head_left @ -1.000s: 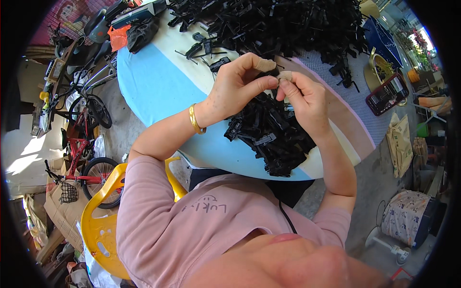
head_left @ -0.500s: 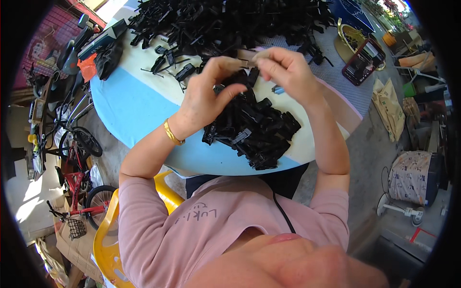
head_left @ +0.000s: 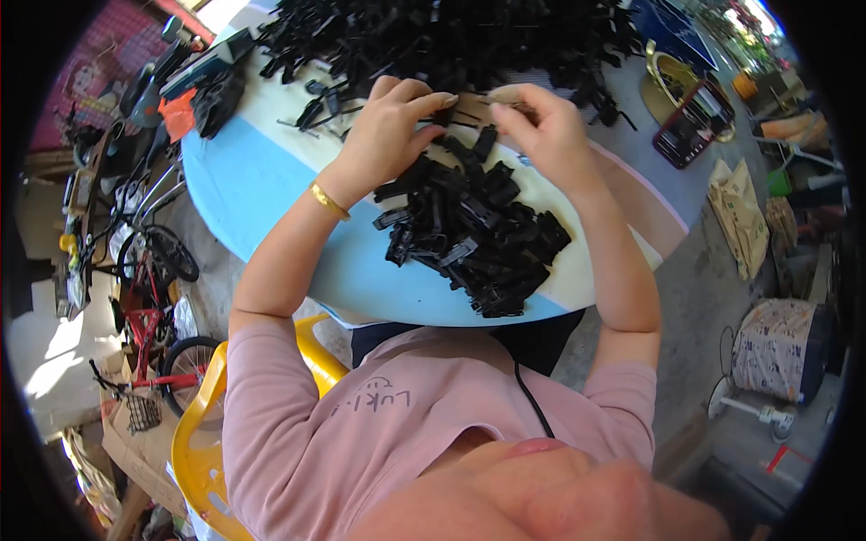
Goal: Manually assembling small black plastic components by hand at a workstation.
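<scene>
Where both hands meet above the near heap of black plastic clips [head_left: 474, 234] on the desk [head_left: 271, 180]: left hand [head_left: 388, 126] and right hand [head_left: 546, 131] each pinch one small clip [head_left: 469, 106], raised for fitting; larger heap [head_left: 451, 36] beyond.

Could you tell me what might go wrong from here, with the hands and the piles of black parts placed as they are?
The near pile of black parts reaches almost to the table edge, so a nudge from a forearm could push pieces off onto the floor.

The small part is pinched only by fingertips of the left hand and right hand; it could slip and vanish into the far heap of black parts.
</scene>
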The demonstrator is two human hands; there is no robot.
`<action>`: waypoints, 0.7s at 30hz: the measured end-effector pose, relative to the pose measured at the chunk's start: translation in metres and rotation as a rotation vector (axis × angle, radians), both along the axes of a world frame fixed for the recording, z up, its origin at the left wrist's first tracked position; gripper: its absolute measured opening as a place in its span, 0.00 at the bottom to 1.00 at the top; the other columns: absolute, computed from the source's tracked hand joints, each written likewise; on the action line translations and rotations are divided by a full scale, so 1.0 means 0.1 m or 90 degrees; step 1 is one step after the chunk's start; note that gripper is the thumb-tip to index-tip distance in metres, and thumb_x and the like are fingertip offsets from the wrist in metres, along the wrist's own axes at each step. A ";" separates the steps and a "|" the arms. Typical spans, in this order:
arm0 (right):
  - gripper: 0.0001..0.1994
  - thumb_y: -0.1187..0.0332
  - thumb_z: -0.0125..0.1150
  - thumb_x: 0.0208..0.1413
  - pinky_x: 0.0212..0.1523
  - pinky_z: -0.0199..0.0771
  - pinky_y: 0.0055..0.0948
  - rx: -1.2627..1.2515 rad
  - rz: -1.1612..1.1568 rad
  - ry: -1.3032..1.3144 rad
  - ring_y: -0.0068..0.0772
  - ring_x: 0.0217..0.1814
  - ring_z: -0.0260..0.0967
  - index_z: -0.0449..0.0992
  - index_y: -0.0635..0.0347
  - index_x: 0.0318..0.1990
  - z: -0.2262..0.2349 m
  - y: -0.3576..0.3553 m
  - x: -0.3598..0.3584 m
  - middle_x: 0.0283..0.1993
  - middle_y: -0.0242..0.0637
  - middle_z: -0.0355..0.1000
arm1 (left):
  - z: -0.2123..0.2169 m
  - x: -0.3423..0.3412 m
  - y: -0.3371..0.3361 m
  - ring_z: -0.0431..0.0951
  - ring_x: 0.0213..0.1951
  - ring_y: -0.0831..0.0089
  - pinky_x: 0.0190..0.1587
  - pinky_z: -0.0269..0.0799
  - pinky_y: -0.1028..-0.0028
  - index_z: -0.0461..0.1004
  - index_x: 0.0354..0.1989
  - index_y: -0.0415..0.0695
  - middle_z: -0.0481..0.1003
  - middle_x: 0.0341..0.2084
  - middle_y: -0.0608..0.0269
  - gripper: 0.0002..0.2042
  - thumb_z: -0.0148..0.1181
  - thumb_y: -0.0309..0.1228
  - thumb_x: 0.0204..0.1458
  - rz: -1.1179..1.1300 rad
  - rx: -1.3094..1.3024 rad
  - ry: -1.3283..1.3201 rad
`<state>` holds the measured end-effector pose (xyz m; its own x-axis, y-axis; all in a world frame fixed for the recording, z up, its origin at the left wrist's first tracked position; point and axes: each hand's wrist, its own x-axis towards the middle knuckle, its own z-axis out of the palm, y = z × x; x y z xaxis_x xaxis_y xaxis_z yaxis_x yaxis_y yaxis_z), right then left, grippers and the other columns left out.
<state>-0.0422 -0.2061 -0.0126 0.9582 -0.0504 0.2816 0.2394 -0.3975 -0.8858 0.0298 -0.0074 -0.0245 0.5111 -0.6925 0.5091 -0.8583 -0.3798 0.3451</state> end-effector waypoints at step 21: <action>0.14 0.72 0.65 0.45 0.32 0.69 0.14 0.183 0.116 -0.074 0.15 0.31 0.68 0.74 0.66 0.40 0.09 0.24 -0.17 0.30 0.29 0.71 | 0.04 -0.25 -0.03 0.75 0.33 0.76 0.40 0.71 0.78 0.66 0.35 0.40 0.73 0.32 0.63 0.10 0.59 0.18 0.45 -0.238 -0.493 0.745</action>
<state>-0.0596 -0.1823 -0.0034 0.9210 0.0254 0.3888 0.3896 -0.0778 -0.9177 0.0046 -0.0105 -0.0208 0.7432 -0.6262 0.2356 0.0483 0.4014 0.9146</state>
